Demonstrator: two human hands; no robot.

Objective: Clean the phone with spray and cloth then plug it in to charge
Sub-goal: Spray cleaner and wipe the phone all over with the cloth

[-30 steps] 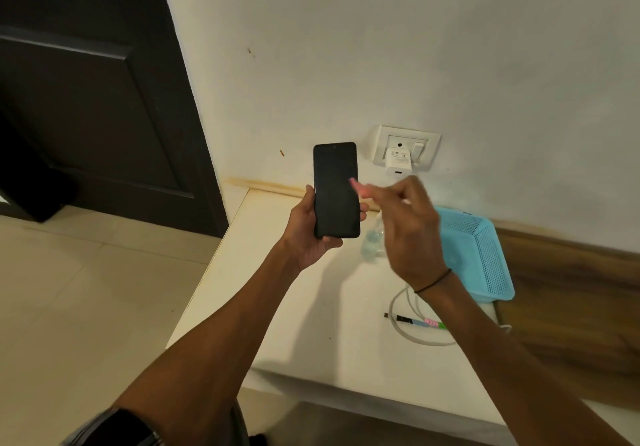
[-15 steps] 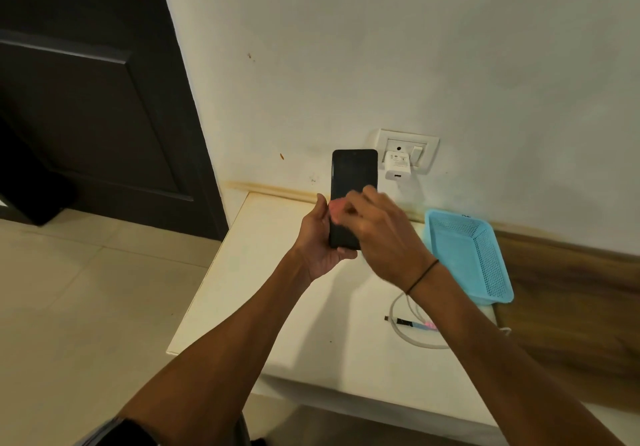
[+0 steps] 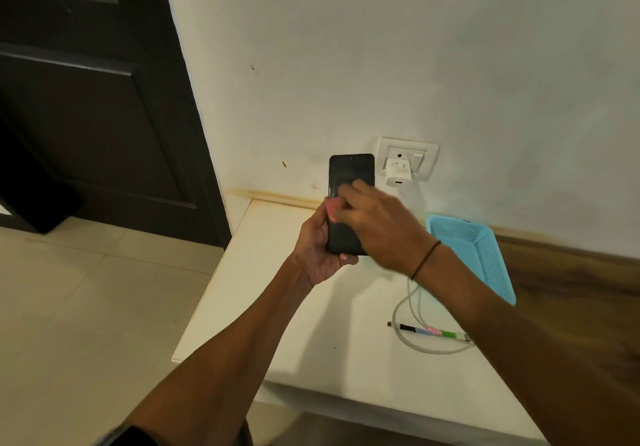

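Note:
My left hand [image 3: 320, 249] holds a black phone [image 3: 350, 175] upright above the white table [image 3: 311, 334], screen toward me. My right hand [image 3: 381, 230] lies across the lower screen, fingers closed on a small pink cloth [image 3: 332, 208] that peeks out at the phone's left edge. A white charger [image 3: 398, 171] sits in the wall socket [image 3: 424, 159] just right of the phone. Its white cable [image 3: 407, 310] loops on the table, its end lying by my right forearm. The spray bottle is hidden behind my hands.
A light blue perforated basket [image 3: 485, 255] stands on the table at the right, against the wall. A dark door [image 3: 86, 99] fills the left. Pale floor tiles [image 3: 86, 307] lie left of the table. A wooden surface [image 3: 571, 282] adjoins the table on the right.
My right hand moved left from beside the phone onto its screen with the pink cloth. The phone shifted slightly right, toward the socket. The spray bottle seen earlier is now covered.

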